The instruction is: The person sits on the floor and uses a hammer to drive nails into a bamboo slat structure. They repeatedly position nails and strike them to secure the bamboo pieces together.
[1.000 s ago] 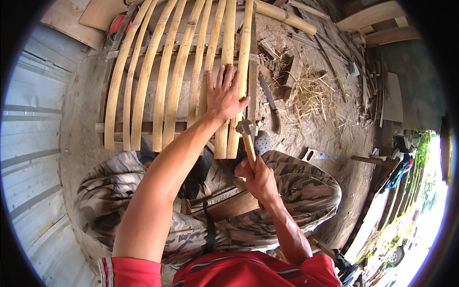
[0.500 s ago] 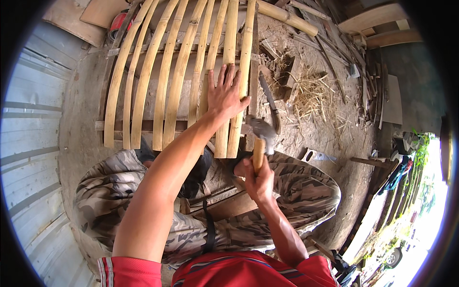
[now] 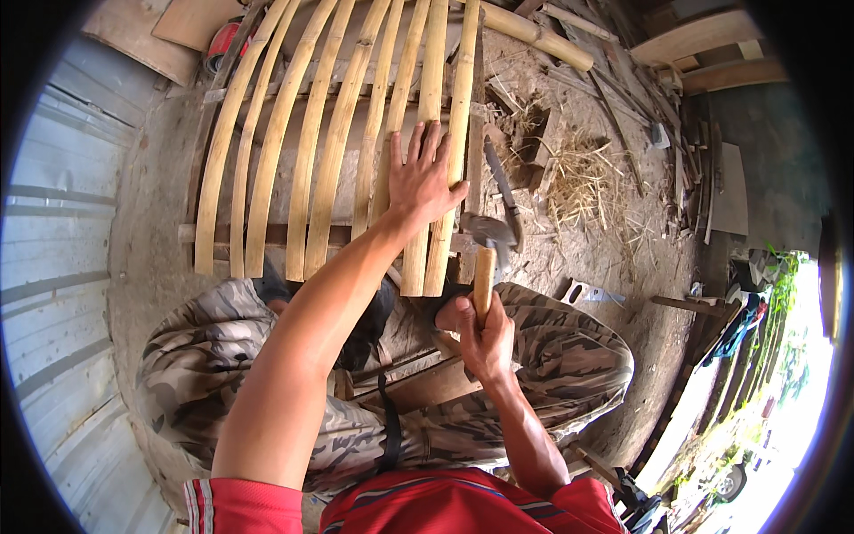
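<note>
Pale bamboo slats (image 3: 325,173) lie side by side over a dark wooden frame (image 3: 474,133) in front of me. My left hand (image 3: 421,182) rests with spread fingers on the slats near the right end of the row. Gripped in my right hand (image 3: 487,343) is a hammer (image 3: 483,280) by its wooden handle. Its grey metal head is smeared by motion, just right of the slats' near ends. I cannot tell whether the head touches anything. A long dark-bladed knife (image 3: 501,173) lies on the ground right of the frame.
Straw and shavings (image 3: 583,178) litter the ground at right. A thick bamboo pole (image 3: 538,36) lies beyond. Near my right knee lies a handsaw (image 3: 592,292). Corrugated metal sheeting (image 3: 62,249) rises at left, and a red container (image 3: 222,44) stands at far left.
The hammer has shifted slightly, its handle now more upright. My left hand stays on the slats, almost unmoved.
</note>
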`<state>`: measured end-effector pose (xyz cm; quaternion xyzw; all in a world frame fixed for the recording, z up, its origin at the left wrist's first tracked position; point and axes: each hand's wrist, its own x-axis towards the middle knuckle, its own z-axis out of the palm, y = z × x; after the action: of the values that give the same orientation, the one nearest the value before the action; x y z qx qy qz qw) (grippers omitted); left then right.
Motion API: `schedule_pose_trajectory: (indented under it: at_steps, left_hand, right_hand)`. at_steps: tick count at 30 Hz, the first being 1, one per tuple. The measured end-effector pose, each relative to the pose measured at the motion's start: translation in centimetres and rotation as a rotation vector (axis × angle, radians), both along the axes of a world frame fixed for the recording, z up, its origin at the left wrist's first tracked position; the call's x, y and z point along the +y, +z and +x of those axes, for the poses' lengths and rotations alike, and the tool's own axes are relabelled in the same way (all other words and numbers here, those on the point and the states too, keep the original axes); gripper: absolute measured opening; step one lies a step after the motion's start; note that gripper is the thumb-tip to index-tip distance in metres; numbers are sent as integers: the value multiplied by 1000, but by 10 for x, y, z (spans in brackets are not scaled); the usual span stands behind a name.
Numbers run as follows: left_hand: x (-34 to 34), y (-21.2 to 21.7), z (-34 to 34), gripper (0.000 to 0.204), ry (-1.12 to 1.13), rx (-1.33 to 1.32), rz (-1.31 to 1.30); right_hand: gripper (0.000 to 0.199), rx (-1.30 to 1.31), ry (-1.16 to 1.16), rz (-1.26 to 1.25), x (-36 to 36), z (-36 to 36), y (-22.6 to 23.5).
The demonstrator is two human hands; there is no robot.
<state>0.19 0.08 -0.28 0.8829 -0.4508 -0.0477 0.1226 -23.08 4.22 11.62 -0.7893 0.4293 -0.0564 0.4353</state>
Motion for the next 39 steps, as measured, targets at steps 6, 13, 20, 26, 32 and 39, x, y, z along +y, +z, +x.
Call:
schedule_pose_trajectory:
  at_steps: [6,13,20,26,32,39]
  left_hand:
    - [-4,2,-2,92,-4,17,6]
    - [-4,2,-3,91,-5,36,-18]
    - [-4,3,-2,92,-5,25,5]
    - [-4,5,-1,91,-6,38,-1]
    - [-2,2,-1,91,6,22,-15]
    - [-8,4,-4,92,-4,27,40]
  right_hand:
    - [30,123,20,85,-2,-23,-51]
    - [36,30,18,-16,0,-18,-37]
    - [34,58,29,-10,-1,-10,-23]
    - [34,105,-14,5,-1,-26,-52]
    - [37,102,19,5,-3,-18,-43]
    - [38,79,39,19,-4,-17,-45]
